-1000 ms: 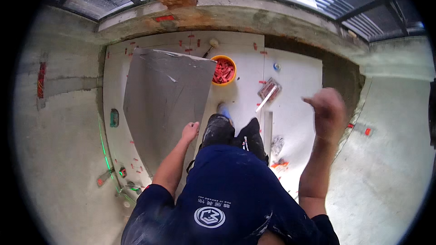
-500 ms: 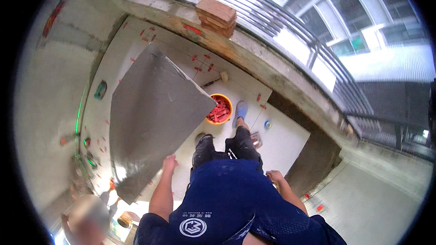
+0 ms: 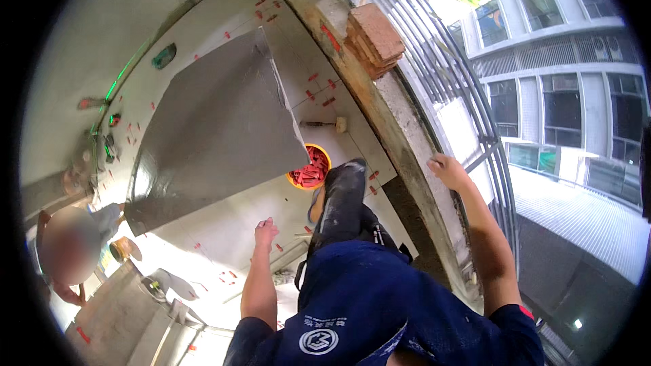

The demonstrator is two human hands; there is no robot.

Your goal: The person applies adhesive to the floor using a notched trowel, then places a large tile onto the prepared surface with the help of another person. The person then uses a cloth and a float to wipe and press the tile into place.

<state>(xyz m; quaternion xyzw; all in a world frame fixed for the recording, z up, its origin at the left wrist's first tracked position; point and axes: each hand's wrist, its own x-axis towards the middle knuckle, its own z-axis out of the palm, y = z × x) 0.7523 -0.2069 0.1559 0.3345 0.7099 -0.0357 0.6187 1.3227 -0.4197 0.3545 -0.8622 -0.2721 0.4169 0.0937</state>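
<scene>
My left hand [image 3: 266, 232] hangs loosely closed and empty over the pale floor tiles, nearest the near edge of a large slab [image 3: 217, 135]. Smooth grey paste or mortar covers the slab's upper face, and its right corner overlaps a bucket. That bucket [image 3: 328, 160] has a yellow rim and holds several red plastic wedges [image 3: 310, 173]. Out to the right, my right hand [image 3: 447, 169] is raised with curled fingers and nothing visible in it, appearing over the window ledge [image 3: 400, 122]; whether it touches the ledge I cannot tell. My leg is beside the bucket.
A mallet [image 3: 341, 124] lies beyond the bucket. Stacked reddish-brown boards or bricks [image 3: 374, 37] rest on the ledge by the metal railing [image 3: 434, 61]. Red clips dot the tile joints. At lower left another person [image 3: 102, 227] crouches near a roll-like container [image 3: 123, 249]. Green laser light marks the wall.
My view has turned and shifted right, toward the railing. My right arm has swung outward and up, away from my side. One leg has stepped forward beside the bucket. The slab stays in place.
</scene>
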